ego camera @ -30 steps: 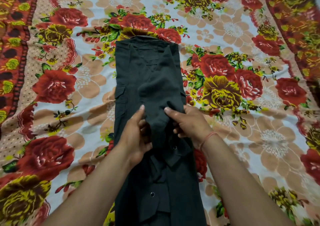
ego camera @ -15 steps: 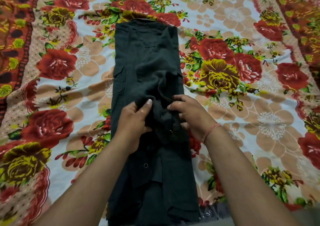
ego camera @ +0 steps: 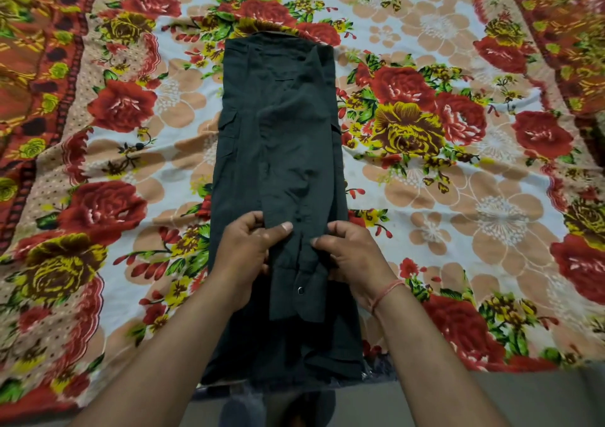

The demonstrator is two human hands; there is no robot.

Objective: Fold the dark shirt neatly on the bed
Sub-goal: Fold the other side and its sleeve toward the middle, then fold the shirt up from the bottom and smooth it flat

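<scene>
The dark shirt lies lengthwise on the bed as a long narrow strip, collar end far from me, hem at the bed's near edge. A sleeve with a snap-button cuff runs down its middle. My left hand pinches the sleeve's left edge between thumb and curled fingers. My right hand grips the sleeve's right edge, fingers curled into the cloth. Both hands sit a little below the shirt's middle, one on each side of the sleeve.
The bed is covered by a floral sheet with red and yellow roses and an orange-red border at both sides. Its near edge runs along the bottom, with grey floor beyond. A thread bracelet is on my right wrist.
The bunched sleeve has been drawn down toward me and laid flat along the shirt's middle. Both hands moved nearer with it, and the view has pulled back, showing the hem and bed edge.
</scene>
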